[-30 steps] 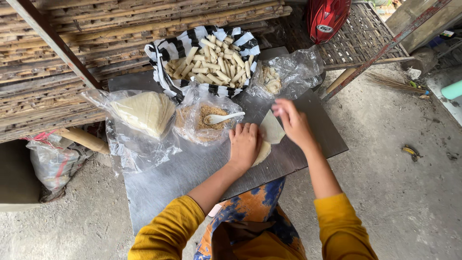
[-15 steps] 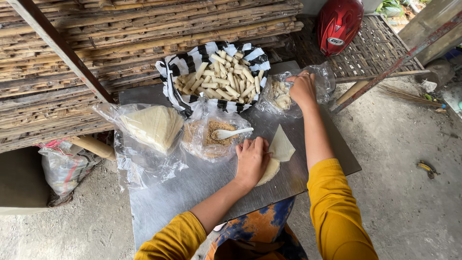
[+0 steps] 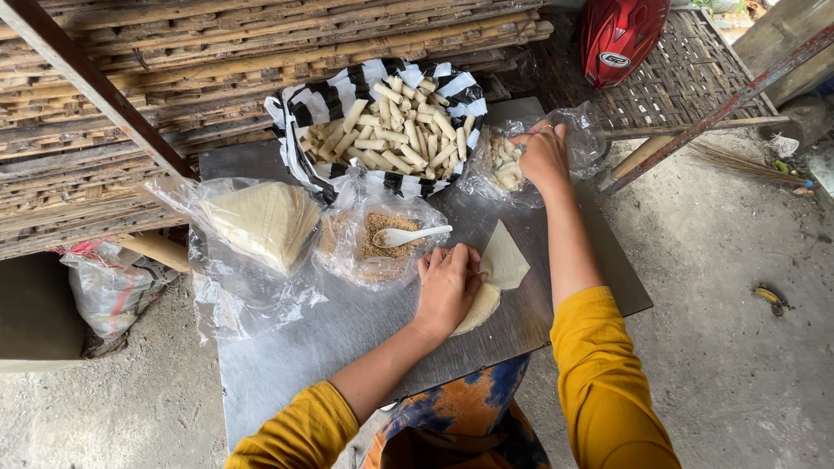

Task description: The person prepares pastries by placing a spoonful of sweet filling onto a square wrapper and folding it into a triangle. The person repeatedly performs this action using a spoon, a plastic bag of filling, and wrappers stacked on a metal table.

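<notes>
My left hand [image 3: 447, 285] lies flat on a pale thin wrapper sheet [image 3: 498, 271] on the metal tabletop [image 3: 295, 373], fingers curled over its edge. My right hand [image 3: 543, 156] reaches into a clear plastic bag of pale cut pieces [image 3: 506, 167] at the table's far right; its fingertips are hidden among the pieces. A clear bag holding brown crumbly filling [image 3: 380, 236] with a white spoon [image 3: 408, 235] sits just left of my left hand. A stack of wrapper sheets in plastic [image 3: 261, 221] lies further left.
A black-and-white striped bag full of rolled sticks [image 3: 391, 130] stands at the table's far edge. Behind it is a stack of bamboo poles [image 3: 174, 61]. A red helmet [image 3: 618, 35] rests on a woven rack at the right. A tied plastic sack [image 3: 109, 291] sits on the ground at the left.
My right hand left the wrapper sheet and moved up and right into the clear bag of pale pieces. My left hand stayed on the sheet.
</notes>
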